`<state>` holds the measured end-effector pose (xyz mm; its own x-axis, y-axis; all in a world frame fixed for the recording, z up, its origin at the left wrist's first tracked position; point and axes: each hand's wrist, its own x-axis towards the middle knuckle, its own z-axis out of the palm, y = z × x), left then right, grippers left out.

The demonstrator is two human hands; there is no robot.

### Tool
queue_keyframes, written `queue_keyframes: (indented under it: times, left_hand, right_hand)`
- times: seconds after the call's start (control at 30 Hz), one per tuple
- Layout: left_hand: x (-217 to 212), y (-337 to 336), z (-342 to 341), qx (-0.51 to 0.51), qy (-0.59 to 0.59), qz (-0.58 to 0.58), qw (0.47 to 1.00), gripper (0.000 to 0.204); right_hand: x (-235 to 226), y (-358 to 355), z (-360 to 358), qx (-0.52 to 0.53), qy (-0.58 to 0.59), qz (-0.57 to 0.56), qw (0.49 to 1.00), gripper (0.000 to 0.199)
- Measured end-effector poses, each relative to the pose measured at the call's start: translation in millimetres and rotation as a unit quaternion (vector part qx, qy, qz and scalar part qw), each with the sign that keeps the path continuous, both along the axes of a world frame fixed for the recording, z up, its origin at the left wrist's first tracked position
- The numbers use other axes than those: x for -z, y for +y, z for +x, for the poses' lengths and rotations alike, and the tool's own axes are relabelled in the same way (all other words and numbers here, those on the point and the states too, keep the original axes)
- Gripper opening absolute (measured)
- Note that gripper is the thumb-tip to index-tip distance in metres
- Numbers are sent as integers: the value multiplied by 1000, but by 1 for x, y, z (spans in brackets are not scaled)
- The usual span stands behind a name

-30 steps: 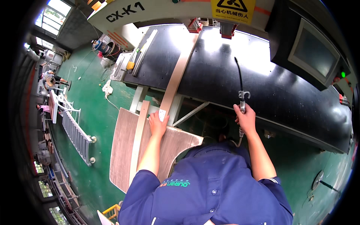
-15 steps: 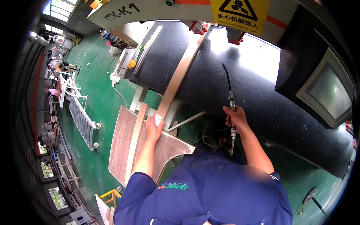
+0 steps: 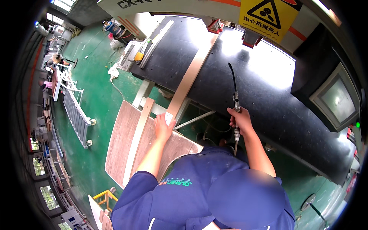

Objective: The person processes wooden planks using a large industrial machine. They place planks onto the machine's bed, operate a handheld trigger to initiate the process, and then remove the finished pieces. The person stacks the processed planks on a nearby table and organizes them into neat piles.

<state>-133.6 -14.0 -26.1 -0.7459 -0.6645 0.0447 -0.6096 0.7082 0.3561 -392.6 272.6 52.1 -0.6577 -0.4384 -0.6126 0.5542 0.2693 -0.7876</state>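
Note:
My left hand (image 3: 164,128) is closed on the near end of a long, pale brown wooden strip (image 3: 194,73), beside a small white label (image 3: 168,118). The strip's far part lies across the black machine table (image 3: 245,86), reaching under the machine's beam. In my right hand (image 3: 242,119) is an air blow gun (image 3: 236,100), fingers wrapped round its body and its thin black nozzle pointing away from me over the table. A hose runs down from it. Below my left forearm sits a wood-grain board (image 3: 118,142) with a curved edge, and a second wooden strip (image 3: 139,138) rests on it.
Across the far side spans the machine beam (image 3: 226,15) with red-tipped parts and a yellow warning sign (image 3: 268,17). A screen (image 3: 335,100) stands at the right. Farther left on the green floor is a roller cart (image 3: 76,117). Two people are in the distance.
The view has turned slightly, so the beam and screen appear farther right and the cart farther left. Both hands keep their holds, with little visible movement of the strip or blow gun.

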Motion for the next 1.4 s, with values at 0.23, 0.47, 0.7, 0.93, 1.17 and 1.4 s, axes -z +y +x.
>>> queue_keyframes:
  times: [0.23, 0.47, 0.7, 0.93, 1.17, 1.4]
  left_hand:
    - [1, 5, -1, 16, 37, -20, 999, 66]
    - [4, 5, -1, 25, 33, -34, 999, 65]
    - [-1, 5, -3, 25, 12, -4, 1000, 67]
    - [-1, 9, -6, 13, 17, -23, 1000, 62]
    - [0, -1, -7, 10, 10, -30, 999, 64]
    - [1, 2, -4, 14, 42, -14, 999, 61]
  right_hand:
    - [-4, -7, 8, 0, 5, 8, 1000, 26]
    - [-1, -10, 6, 8, 9, 7, 1000, 25]
    - [-2, -15, 7, -1, 2, 14, 1000, 25]
    - [5, -23, 14, -29, 17, 14, 999, 26]
    - [0, -36, 25, -60, 23, 9, 998, 25]
    - [-8, -32, 40, -69, 43, 0, 997, 24]
